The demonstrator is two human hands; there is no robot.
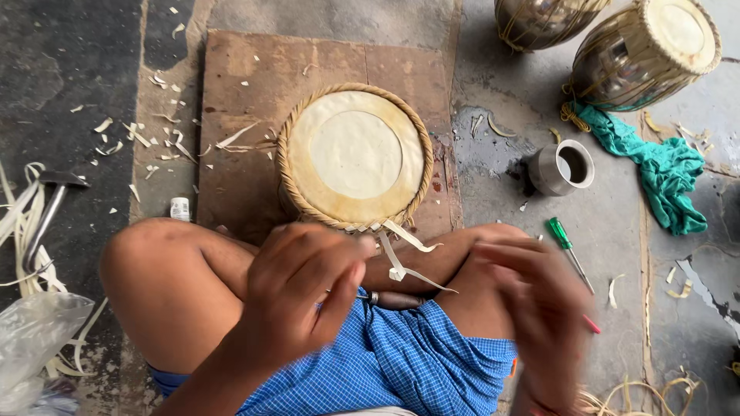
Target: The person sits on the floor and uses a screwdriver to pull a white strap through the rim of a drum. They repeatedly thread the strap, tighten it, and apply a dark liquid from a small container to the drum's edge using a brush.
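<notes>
The floor (539, 200) is rough grey concrete, with a bare stretch between the board and the cup and another beyond the screwdriver toward the right edge. A brown board (247, 92) lies on it at upper centre, its near edge running under the person's knees and its left edge strewn with pale shavings (146, 139). The drum (353, 154) stands on the board's right half, skin up, its braided rim close to the board's right edge and its near rim just above the knees. Two more drums (640, 54) lie on their sides at the top right, cut by the frame's edge. A green cloth (663, 169) trails down from them toward the right edge.

The left hand (304, 296) is curled shut over the lap, pinching something thin that cannot be made out; a wooden-handled tool (393, 299) lies on the blue cloth just beside its fingers. The right hand (532, 308) is blurred, fingers spread loose and apart, gripping nothing that shows. Between the hands and the drum's near rim, pale straps (401, 246) hang loose from the braid.

A hammer (46, 212) lies near the left edge among coiled strips. A grey cup (561, 167) stands well right of the drum. A green-handled screwdriver (566, 246) lies just beside the right knee. A small white bottle (179, 209) stands off the board's left edge.
</notes>
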